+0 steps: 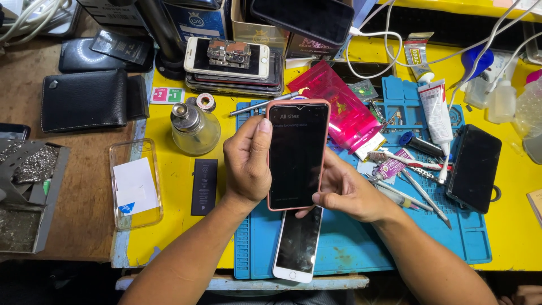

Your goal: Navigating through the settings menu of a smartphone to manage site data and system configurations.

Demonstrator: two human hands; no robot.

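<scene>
From the head camera, both hands hold a smartphone in a pink case (297,153) above the blue repair mat (361,248), its dim screen facing up. The left hand (247,161) grasps its left edge, thumb on the screen corner; the right hand (344,189) cups its lower right edge. Below the phone, a white-framed smartphone (297,245) lies on the mat. Left of the phone stands a glass dispenser bottle (195,129); right of it, a pink bag (339,104).

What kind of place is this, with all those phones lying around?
Most likely a phone repair bench: a blue repair mat, a stack of phones, loose tools, and a phone in a pink case held in both hands.
</scene>
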